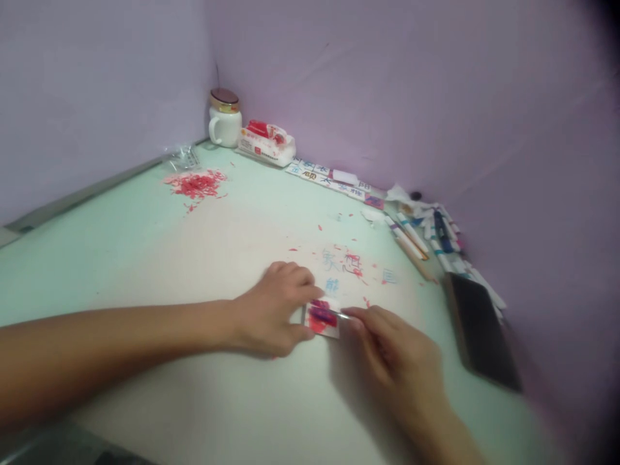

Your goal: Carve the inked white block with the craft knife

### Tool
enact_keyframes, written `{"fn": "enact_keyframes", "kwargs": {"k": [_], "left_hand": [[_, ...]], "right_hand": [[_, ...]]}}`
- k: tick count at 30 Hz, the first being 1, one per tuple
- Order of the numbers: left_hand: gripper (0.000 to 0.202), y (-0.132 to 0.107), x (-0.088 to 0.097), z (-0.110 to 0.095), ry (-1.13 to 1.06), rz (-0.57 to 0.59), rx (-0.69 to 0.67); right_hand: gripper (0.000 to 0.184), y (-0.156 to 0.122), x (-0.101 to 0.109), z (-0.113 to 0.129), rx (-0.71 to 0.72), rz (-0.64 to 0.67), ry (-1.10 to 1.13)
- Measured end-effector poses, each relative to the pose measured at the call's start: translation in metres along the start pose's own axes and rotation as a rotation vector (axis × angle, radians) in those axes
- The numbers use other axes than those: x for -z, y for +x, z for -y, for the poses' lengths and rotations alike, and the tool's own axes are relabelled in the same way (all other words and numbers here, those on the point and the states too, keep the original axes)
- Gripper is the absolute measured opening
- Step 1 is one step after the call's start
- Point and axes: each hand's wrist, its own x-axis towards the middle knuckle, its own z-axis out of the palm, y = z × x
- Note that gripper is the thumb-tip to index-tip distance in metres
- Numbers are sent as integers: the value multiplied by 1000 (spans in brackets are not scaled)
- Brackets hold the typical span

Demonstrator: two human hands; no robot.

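Note:
A small white block [330, 330] with red and purple colouring on its top face lies flat on the table. My left hand [278, 310] grips it from the left, thumb at the near edge and fingers at the far edge. In my right hand [392, 342] is a slim carving tool [345, 316] with a metal shaft, its tip at the block's coloured face. The exact tip is blurred. Handwritten characters [332, 259] in blue and red mark the table just beyond the block, with red shavings scattered among them.
A pile of red shavings [198, 184] lies at the far left. Along the wall stand a lidded white mug [225, 127], a wipes pack [266, 143], a row of lettered tiles [329, 179] and several marker pens [411, 236]. A dark phone [479, 329] lies at right.

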Motion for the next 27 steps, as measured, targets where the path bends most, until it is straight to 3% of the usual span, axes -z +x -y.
{"fn": "enact_keyframes", "kwargs": {"k": [7, 15, 27], "left_hand": [[39, 2, 0, -1, 17, 4, -38], [36, 3, 1, -2, 38, 7, -27], [33, 4, 0, -4, 55, 6, -3]], "right_hand": [[13, 2, 4, 8, 98, -109, -84], [16, 3, 5, 9, 200, -144, -172], [25, 1, 3, 14, 173, -95, -284]]}}
